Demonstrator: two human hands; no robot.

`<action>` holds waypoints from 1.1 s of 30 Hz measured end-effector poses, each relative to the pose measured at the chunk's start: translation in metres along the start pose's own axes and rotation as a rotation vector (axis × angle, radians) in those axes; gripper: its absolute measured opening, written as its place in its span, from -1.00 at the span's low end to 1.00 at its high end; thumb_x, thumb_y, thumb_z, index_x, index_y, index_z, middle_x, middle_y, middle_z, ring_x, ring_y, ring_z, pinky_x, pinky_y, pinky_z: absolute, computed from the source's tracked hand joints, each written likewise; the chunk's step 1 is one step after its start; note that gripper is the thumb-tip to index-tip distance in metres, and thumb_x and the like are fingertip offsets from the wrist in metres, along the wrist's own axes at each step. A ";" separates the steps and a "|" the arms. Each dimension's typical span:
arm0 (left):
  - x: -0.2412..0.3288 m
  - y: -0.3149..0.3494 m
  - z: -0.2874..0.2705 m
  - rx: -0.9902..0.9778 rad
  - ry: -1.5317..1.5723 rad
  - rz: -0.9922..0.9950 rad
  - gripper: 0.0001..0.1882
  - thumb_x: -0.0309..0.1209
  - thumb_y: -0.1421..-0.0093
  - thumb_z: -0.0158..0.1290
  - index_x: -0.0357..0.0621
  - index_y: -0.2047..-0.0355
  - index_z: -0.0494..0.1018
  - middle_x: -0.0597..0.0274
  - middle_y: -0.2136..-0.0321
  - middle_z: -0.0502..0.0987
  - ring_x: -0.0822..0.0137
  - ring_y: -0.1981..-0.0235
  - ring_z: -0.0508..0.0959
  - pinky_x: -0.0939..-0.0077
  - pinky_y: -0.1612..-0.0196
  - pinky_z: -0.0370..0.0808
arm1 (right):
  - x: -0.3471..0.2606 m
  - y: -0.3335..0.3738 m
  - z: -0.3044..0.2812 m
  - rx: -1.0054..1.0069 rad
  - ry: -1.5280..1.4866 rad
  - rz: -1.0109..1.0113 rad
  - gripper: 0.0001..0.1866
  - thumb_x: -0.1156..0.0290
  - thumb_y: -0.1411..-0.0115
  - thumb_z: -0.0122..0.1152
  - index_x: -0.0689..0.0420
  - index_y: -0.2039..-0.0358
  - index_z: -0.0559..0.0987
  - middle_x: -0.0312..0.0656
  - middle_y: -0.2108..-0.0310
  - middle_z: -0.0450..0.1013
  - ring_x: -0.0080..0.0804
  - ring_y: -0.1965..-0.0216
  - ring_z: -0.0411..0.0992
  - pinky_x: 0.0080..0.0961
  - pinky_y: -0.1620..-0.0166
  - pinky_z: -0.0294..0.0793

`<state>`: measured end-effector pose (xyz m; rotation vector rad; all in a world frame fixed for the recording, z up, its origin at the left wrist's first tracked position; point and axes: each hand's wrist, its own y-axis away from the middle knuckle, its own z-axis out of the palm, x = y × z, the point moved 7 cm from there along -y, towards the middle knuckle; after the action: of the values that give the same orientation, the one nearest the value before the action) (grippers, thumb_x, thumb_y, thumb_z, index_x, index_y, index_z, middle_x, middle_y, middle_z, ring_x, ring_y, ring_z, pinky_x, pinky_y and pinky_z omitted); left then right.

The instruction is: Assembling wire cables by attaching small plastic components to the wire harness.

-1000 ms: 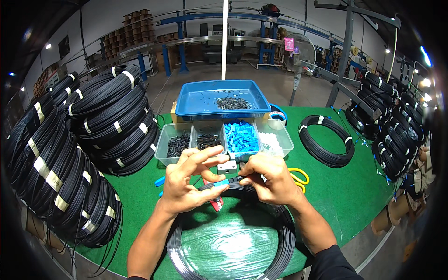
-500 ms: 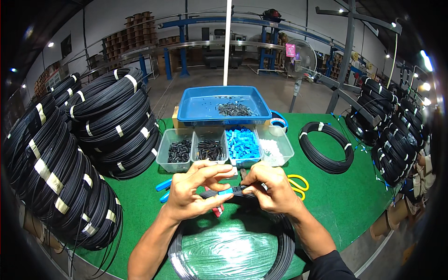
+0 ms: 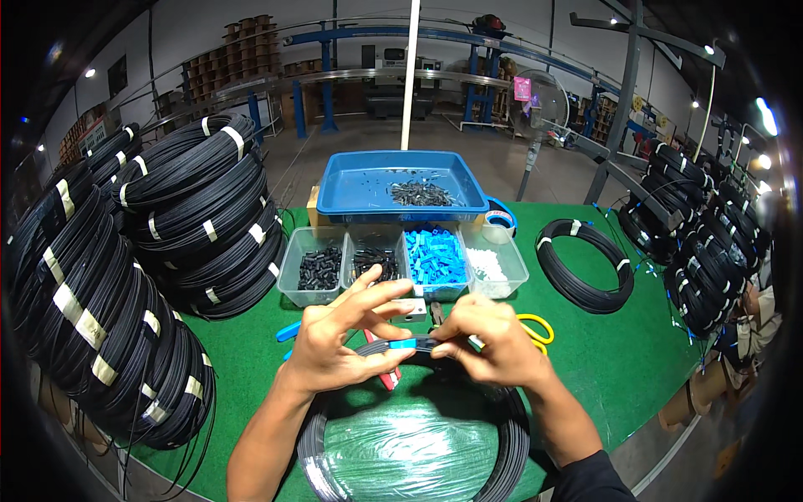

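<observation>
We've got both hands up over the green desk (image 3: 636, 351) here. Our left hand (image 3: 339, 347) and right hand (image 3: 489, 343) meet in the middle on a small blue connector (image 3: 403, 344) that sits on the end of a black cable (image 3: 374, 348). The left thumb and forefinger pinch the cable right beside the blue piece, with the other fingers (image 3: 381, 293) fanned out loose above. The right hand's fingers are curled tight around the other end of the connector, so both hands are grasping it between them.

That cable belongs to the big cable coil (image 3: 502, 456) lying right below our hands, wrapped around a green plastic-covered core (image 3: 414, 452).

Just behind the hands there's a row of clear bins: one with black sleeves (image 3: 319, 269), one with small black parts (image 3: 376, 263), one full of blue connectors (image 3: 435, 258), and one with white bits (image 3: 492, 266). Behind those sits a blue tray (image 3: 355, 186) with a dark pile of parts. Yellow-handled scissors (image 3: 535, 328) lie just right of our right hand, and a red-handled tool (image 3: 386, 378) pokes out under the left. Stacks of taped black coils (image 3: 201, 217) fill the left side, and a single coil (image 3: 585, 266) lies on the right.
</observation>
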<state>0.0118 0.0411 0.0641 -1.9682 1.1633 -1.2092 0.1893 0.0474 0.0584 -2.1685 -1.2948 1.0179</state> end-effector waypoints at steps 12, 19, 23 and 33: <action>-0.010 0.004 0.002 0.033 0.148 -0.093 -0.16 -0.60 0.08 0.42 -0.34 -0.25 0.32 0.15 0.34 0.73 0.22 0.10 0.70 0.32 -0.17 0.55 | 0.006 -0.001 -0.004 -0.068 -0.097 0.103 -0.84 0.45 -0.08 0.41 0.20 0.34 0.62 -0.14 0.42 0.57 -0.17 0.38 0.53 -0.30 0.28 0.47; -0.011 0.001 -0.002 -0.010 -0.141 -0.068 -0.25 -0.49 0.04 0.42 -0.23 -0.18 0.37 0.04 0.16 0.69 0.20 0.08 0.70 0.28 -0.17 0.50 | 0.019 -0.007 -0.016 -0.041 -0.011 0.113 -0.83 0.43 -0.10 0.36 0.25 0.33 0.62 -0.03 0.41 0.57 -0.08 0.39 0.55 -0.27 0.27 0.51; -0.045 -0.031 0.014 -0.126 -0.107 -0.179 -0.41 -0.52 -0.08 0.30 -0.19 -0.14 0.40 0.00 0.22 0.69 0.21 0.14 0.71 0.39 0.01 0.61 | 0.083 0.008 -0.060 0.153 0.143 0.449 -0.85 0.45 -0.06 0.36 0.26 0.37 0.66 0.02 0.50 0.57 -0.11 0.47 0.57 -0.25 0.33 0.52; -0.144 -0.120 0.157 -0.612 -0.352 0.060 -0.79 -0.51 -0.05 0.13 -0.15 0.26 0.62 0.02 0.29 0.67 -0.01 0.25 0.65 0.18 0.08 0.56 | 0.182 0.069 -0.104 0.593 0.016 0.982 -0.87 0.51 -0.14 0.34 0.29 0.45 0.57 -0.19 0.70 0.52 -0.47 0.69 0.53 -0.47 0.53 0.47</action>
<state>0.1667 0.2264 0.0283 -2.4271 1.4992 -0.4601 0.3623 0.1754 0.0110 -2.2458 0.2071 1.4551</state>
